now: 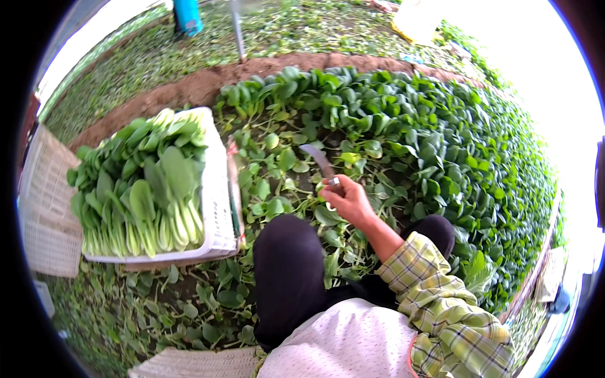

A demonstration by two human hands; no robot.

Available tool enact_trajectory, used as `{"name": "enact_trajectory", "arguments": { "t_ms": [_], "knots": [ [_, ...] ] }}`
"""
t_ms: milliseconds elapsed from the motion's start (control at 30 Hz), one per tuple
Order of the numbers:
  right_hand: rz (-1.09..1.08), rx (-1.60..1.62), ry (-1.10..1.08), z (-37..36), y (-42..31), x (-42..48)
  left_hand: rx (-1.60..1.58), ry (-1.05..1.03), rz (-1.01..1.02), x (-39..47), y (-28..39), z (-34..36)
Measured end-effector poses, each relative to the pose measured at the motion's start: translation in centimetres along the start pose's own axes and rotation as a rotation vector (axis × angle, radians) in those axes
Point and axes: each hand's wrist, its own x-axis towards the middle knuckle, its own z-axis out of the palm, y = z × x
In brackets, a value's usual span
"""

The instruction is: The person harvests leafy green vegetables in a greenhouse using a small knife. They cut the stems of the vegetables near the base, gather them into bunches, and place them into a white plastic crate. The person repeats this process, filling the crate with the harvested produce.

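My right hand (347,198) is closed around the handle of a small curved knife (317,157), its blade pointing up and left over the loose leaves. Something pale green shows under the fingers; how it is held cannot be told. My left hand is out of view. Before me grow dense leafy greens (439,146), like bok choy, and cut leaves (286,160) lie scattered on the soil. At the left, a white plastic crate (220,212) holds stacked bok choy (142,198), pale stems towards me in the front rows.
More white slatted crates (52,208) stand at the far left, and another pale slatted piece (198,364) lies at the bottom. A soil ridge (189,90) curves behind the greens. Beyond it are a metal pole (237,33), a blue object (188,18) and a white bag (416,21).
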Motion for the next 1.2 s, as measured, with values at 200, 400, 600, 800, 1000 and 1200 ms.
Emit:
{"name": "enact_trajectory", "arguments": {
  "t_ms": [200, 400, 600, 800, 1000, 1200],
  "knots": [
    [-0.03, -0.001, -0.007, 0.0, -1.2, 0.0, 0.056, 0.038, 0.026, 1.8, 2.4, -2.3],
    [-0.078, 0.106, 0.042, -0.4, -0.8, 0.9, 0.098, 0.064, 0.019, 2.1, 4.4, -4.3],
    [0.052, 0.344, 0.177, -2.0, 0.5, 2.8, 0.168, 0.161, -0.066, 0.6, 6.1, -9.7],
    [0.109, 0.554, 0.373, -6.1, 1.4, 6.0, 0.207, 0.172, 0.002, -0.9, 12.9, -14.3],
    [0.016, 0.668, 0.396, -9.0, 0.9, 10.3, 0.04, -0.129, 0.229, 1.3, 22.9, -10.1],
    [-0.094, 0.471, 0.393, -16.6, -0.5, 14.5, -0.069, -0.644, 0.327, 10.7, 35.9, 9.5]
  ]
}}
